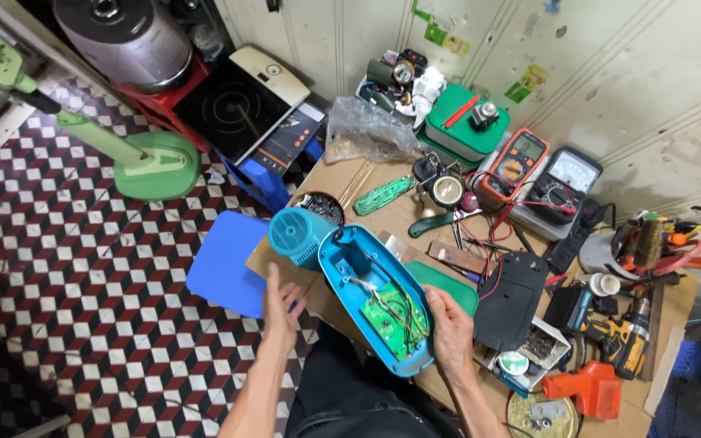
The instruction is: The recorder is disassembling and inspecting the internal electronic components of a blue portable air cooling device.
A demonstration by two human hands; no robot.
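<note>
blue appliance housing lies opened on the bench, cover already off, green circuit board and wiring exposed. right hand cups its near edge, fingers loosely closed. left hand flat, open, just beside, holding nothing. reassembly not begun.

At centre frame, the opened turquoise plastic appliance shell looked smooth and slightly glossy, holding a matt green circuit board. The brown wooden workbench beneath appeared dull and worn. In the upper left, the pale green plastic fan base shone; the crumpled clear plastic bag glistened.
</note>
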